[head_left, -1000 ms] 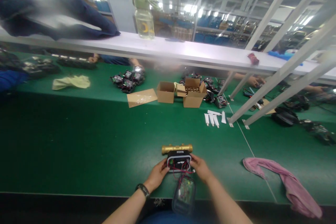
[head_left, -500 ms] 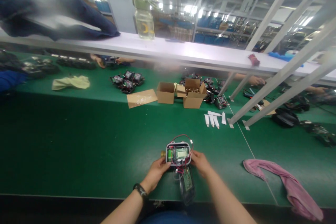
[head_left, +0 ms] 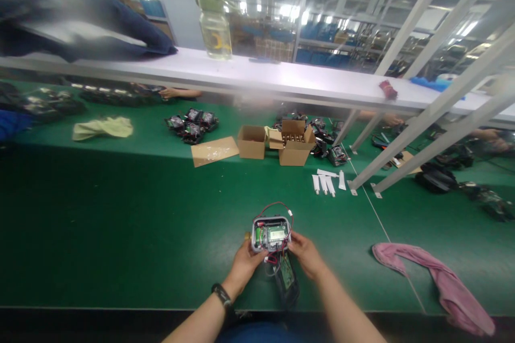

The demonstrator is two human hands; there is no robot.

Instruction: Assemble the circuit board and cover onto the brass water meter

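An opened electronic device housing (head_left: 271, 234), grey-rimmed with a green circuit board and red wires inside, is held between both hands above the green bench. My left hand (head_left: 244, 264) grips its left lower side, thumb on the front rim, beside a brass fitting (head_left: 247, 236). On the right side, my right hand (head_left: 304, 252) has its fingers closed round the edge. A dark cover (head_left: 287, 281) with a circuit board in it hangs from the housing by wires, toward the bench's front edge. A thin red cable (head_left: 277, 203) with a white connector loops over the far rim.
White tubes (head_left: 324, 183) lie ahead to the right, near two open cardboard boxes (head_left: 296, 153) and a cardboard sheet (head_left: 215, 151). A pink cloth (head_left: 442, 278) is at right. Metal posts (head_left: 398, 139) support a white shelf (head_left: 281, 75). Other people's hands (head_left: 177, 93) work beyond.
Both hands still hold the housing, which has tilted slightly. My left thumb has shifted right along the front rim. Across the bench, another person's hands have moved.
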